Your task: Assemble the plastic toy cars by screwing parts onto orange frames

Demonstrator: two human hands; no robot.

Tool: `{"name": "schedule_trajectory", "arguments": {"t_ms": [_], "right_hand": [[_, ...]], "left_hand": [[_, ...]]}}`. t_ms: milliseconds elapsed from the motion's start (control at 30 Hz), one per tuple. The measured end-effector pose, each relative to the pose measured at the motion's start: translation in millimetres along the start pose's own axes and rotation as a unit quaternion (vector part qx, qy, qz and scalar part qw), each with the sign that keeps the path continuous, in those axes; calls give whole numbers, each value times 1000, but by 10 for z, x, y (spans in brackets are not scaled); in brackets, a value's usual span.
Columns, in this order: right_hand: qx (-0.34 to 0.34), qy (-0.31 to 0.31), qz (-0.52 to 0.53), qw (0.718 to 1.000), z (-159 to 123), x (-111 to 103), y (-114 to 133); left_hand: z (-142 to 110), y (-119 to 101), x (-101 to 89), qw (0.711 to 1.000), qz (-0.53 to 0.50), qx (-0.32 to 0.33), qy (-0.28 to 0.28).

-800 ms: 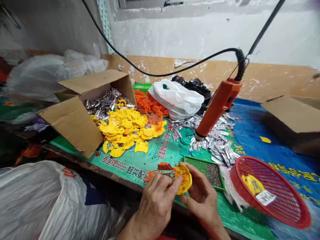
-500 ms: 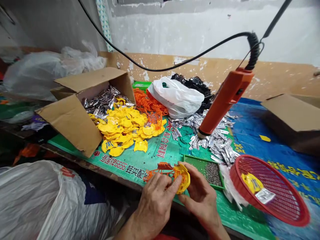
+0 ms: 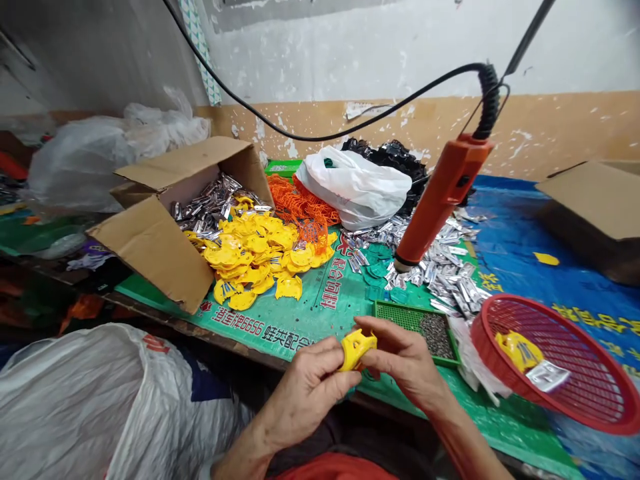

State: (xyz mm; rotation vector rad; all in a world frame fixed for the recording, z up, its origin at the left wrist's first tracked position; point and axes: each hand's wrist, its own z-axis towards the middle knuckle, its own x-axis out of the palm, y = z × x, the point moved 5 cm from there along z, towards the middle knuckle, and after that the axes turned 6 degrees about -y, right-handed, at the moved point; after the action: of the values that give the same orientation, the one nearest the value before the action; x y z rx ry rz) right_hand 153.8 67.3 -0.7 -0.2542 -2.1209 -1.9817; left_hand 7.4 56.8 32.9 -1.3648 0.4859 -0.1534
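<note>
A yellow curved plastic piece (image 3: 356, 349) is held in front of my body, just above the table's near edge. My left hand (image 3: 313, 381) pinches its left side between thumb and fingers. On the other side, my right hand (image 3: 404, 359) has its fingertips closed on the right edge. A notched end of the piece faces up and away. Something teal shows under my left fingers, too covered to name. Beyond my hands, a heap of similar yellow pieces (image 3: 265, 247) spills from a cardboard box (image 3: 157, 247).
An orange electric screwdriver (image 3: 440, 200) hangs over silver strips (image 3: 457, 287). A green tray (image 3: 400, 317) of small metal parts sits beside my right hand. A red basket (image 3: 595, 393) holds a yellow piece. Orange netting-like parts (image 3: 287, 200) and a white bag (image 3: 355, 187) lie behind.
The orange lattice part that was in my hands with the yellow piece no longer shows. The yellow piece has been turned, and my right hand has shifted on it. The view has swung slightly.
</note>
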Motion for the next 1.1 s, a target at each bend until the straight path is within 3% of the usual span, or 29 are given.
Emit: {"name": "schedule_trajectory", "arguments": {"t_ms": [67,133,200,333,500,667,867,900,967,1033,1100], "right_hand": [[59,15,6,998,46,56,-5],[97,21,2,995,73,102,-25],[119,37,0,992,85,145,-59],[135,71,-14,988,76,171,-125],[121,96,-78,985,33,138,-130],[35,95,-237,966,24,113,-148],[-35,94,-302,948,19,104,-140],[-76,61,-318,943,25,55,-33],[-199,-83,-356,909,32,-137,331],[-317,-282,-377,823,6,-399,795],[-403,-425,-369,722,24,-612,1214]], "left_hand": [[-7,118,-9,984,-137,-115,16],[-44,287,14,937,-263,-231,3],[-75,432,47,894,-337,-295,-22],[-79,598,83,879,-348,-323,-54],[-67,650,108,886,-307,-347,-13],[-79,619,136,897,-271,-346,51],[-138,683,180,889,-279,-364,8],[-143,693,194,884,-290,-367,-1],[-148,710,218,874,-312,-372,-19],[-149,723,232,867,-328,-375,-29],[-148,730,236,865,-335,-373,-32]]}}
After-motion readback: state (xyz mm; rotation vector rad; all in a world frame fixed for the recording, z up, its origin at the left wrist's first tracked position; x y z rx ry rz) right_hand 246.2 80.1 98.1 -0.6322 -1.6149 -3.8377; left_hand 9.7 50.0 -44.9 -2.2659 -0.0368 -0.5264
